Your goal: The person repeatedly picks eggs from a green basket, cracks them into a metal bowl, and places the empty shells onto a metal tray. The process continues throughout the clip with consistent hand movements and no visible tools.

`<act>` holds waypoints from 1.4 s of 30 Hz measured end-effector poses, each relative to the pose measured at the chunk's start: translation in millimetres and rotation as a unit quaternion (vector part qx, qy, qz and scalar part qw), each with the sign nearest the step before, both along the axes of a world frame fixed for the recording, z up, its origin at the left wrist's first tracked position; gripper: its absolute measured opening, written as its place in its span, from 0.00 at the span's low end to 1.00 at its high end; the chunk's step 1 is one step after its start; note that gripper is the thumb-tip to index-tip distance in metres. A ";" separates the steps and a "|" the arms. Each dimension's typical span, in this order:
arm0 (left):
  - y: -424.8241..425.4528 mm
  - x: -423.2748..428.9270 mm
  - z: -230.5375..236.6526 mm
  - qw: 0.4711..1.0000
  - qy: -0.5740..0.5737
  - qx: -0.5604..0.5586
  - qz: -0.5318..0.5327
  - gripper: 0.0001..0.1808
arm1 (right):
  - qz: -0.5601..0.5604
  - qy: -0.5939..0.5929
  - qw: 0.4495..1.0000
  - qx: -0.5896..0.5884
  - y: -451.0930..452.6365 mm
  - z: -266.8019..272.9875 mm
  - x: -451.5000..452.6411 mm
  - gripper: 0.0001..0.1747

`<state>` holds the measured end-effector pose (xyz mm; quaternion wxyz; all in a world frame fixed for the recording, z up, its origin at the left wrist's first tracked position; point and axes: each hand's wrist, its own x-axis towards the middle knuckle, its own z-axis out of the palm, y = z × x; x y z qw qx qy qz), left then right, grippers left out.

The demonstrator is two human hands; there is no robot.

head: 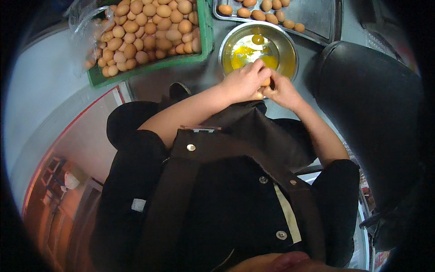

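Note:
A brown egg (pixel 266 82) is held between my two hands, over the near rim of a round steel bowl (pixel 293 63). My left hand (pixel 246 81) grips it from the left, with its fingers bent over and hiding most of the shell. From the other side, my right hand (pixel 282 91) has its fingers and thumb on the same egg. Whether the shell is cracked cannot be seen. Inside the bowl lie clear egg white and several yolks (pixel 258 39), some of them spread out.
At the upper left, a green plastic crate (pixel 206 30) is heaped with brown eggs (pixel 136 37), a clear plastic bag (pixel 83 30) over its left side. Beyond the bowl, a metal tray (pixel 312 17) carries several eggs (pixel 258 15). A large black padded object (pixel 367 102) stands close on the right.

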<state>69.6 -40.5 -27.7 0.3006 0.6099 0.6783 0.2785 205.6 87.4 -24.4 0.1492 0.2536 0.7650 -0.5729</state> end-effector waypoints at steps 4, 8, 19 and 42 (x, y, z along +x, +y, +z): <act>2.1 1.7 -3.6 1.000 0.000 0.014 0.003 0.31 | -0.001 -0.017 1.000 -0.004 2.9 7.3 -3.6 0.27; 6.9 -5.6 -7.9 1.000 -0.018 0.006 -0.018 0.28 | 0.011 -0.012 1.000 0.020 3.9 4.9 -2.9 0.25; 14.8 -41.7 -6.1 0.997 0.031 0.058 -0.045 0.18 | 0.095 0.026 0.961 0.260 17.3 23.7 -5.4 0.25; 23.5 -128.4 134.9 0.996 -0.067 -0.006 -0.065 0.29 | -0.378 0.234 0.770 -0.458 37.4 92.2 -7.6 0.32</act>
